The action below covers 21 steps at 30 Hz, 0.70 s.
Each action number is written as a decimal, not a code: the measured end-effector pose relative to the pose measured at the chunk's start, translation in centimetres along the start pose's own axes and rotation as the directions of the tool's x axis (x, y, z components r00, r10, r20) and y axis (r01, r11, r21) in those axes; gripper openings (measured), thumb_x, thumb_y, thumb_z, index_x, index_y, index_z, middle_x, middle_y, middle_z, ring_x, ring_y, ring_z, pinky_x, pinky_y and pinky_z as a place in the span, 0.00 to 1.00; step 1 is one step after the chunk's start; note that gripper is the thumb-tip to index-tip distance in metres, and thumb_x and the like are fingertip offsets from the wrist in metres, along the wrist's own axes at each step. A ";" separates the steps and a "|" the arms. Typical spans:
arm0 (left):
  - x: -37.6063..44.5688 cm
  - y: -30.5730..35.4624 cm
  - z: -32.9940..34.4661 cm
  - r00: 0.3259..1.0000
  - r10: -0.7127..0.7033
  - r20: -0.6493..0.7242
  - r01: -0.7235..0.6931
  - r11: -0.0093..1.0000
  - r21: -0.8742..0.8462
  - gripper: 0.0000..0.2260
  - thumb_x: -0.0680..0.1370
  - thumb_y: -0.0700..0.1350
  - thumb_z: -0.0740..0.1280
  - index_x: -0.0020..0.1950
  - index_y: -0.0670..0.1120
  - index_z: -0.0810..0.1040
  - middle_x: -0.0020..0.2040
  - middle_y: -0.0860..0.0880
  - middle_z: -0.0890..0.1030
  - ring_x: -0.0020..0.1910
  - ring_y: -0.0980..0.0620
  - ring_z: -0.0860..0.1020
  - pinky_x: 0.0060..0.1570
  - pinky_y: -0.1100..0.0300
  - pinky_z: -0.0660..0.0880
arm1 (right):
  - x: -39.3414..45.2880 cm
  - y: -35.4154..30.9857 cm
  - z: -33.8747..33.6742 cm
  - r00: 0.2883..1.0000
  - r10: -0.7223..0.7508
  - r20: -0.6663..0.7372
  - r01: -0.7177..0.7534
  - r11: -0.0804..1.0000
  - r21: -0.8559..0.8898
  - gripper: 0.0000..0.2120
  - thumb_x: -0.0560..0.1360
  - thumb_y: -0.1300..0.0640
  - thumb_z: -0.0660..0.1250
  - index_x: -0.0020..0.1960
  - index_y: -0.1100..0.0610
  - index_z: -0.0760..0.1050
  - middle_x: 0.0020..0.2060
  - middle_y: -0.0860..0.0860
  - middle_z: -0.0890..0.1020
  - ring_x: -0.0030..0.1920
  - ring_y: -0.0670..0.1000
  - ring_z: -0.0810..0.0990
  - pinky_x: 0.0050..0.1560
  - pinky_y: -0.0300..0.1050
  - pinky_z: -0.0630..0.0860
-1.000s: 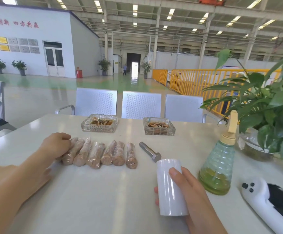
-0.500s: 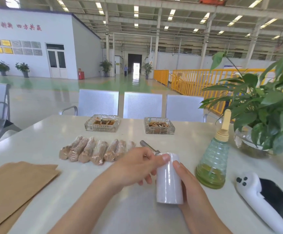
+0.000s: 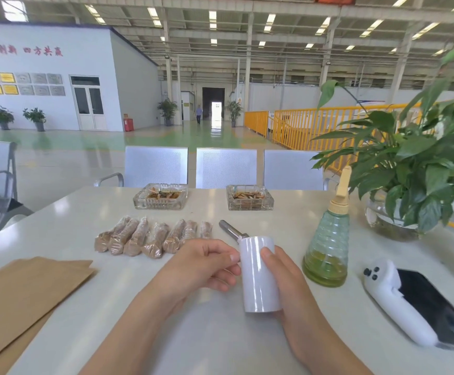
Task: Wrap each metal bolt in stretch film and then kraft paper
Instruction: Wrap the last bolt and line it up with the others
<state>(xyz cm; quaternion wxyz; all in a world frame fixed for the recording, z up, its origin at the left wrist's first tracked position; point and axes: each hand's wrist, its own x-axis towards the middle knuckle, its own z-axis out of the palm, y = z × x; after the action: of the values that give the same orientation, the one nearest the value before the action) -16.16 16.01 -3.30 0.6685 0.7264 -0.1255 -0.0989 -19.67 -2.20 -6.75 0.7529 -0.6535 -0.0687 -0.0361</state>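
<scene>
Right hand (image 3: 282, 282) grasps the upright stretch film roll (image 3: 258, 274) at lower centre; left hand (image 3: 201, 266) pinches its upper edge. Bare metal bolt (image 3: 229, 230) lies on the counter (image 3: 85, 220) just behind the roll, wrapped bolts (image 3: 144, 238) left of it.

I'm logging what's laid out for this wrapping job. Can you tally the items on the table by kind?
Wrapped bolts: 7
Bare metal bolt: 1
Stretch film roll: 1
Kraft paper stack: 1
Glass ashtrays: 2
Spray bottle: 1
Potted plant: 1
Phone on white grip: 1
Total: 15
</scene>
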 end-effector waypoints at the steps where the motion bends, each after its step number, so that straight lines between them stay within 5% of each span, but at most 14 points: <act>1: -0.1 0.1 0.1 1.000 0.016 -0.023 -0.015 0.999 0.039 0.05 0.80 0.40 0.70 0.51 0.39 0.84 0.43 0.42 0.86 0.37 0.50 0.83 0.36 0.59 0.79 | -0.1 0.1 0.1 0.999 -0.031 -0.005 0.031 0.999 -0.033 0.18 0.74 0.38 0.65 0.60 0.44 0.81 0.52 0.53 0.85 0.51 0.49 0.83 0.51 0.45 0.75; 10: -0.4 0.9 0.7 0.992 0.107 -0.069 -0.103 0.993 0.056 0.07 0.78 0.48 0.73 0.51 0.46 0.86 0.46 0.45 0.87 0.40 0.46 0.86 0.37 0.59 0.81 | 0.2 0.2 -0.3 0.993 -0.107 -0.044 0.103 0.990 -0.091 0.18 0.75 0.37 0.63 0.61 0.42 0.79 0.51 0.46 0.85 0.52 0.47 0.84 0.50 0.44 0.76; 21: -0.2 0.7 0.5 0.987 0.098 -0.129 -0.087 0.993 0.084 0.04 0.78 0.39 0.72 0.46 0.40 0.85 0.40 0.41 0.86 0.36 0.48 0.84 0.37 0.58 0.81 | -0.1 0.1 0.3 0.984 -0.172 -0.042 0.163 0.973 -0.166 0.13 0.74 0.40 0.65 0.58 0.32 0.77 0.52 0.40 0.84 0.53 0.42 0.83 0.47 0.35 0.77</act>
<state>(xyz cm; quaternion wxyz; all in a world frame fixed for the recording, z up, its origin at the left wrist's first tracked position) -16.52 15.50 -2.69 0.6505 0.7502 -0.1180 -0.0140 -19.73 -1.89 -6.85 0.6931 -0.7033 -0.0993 -0.1230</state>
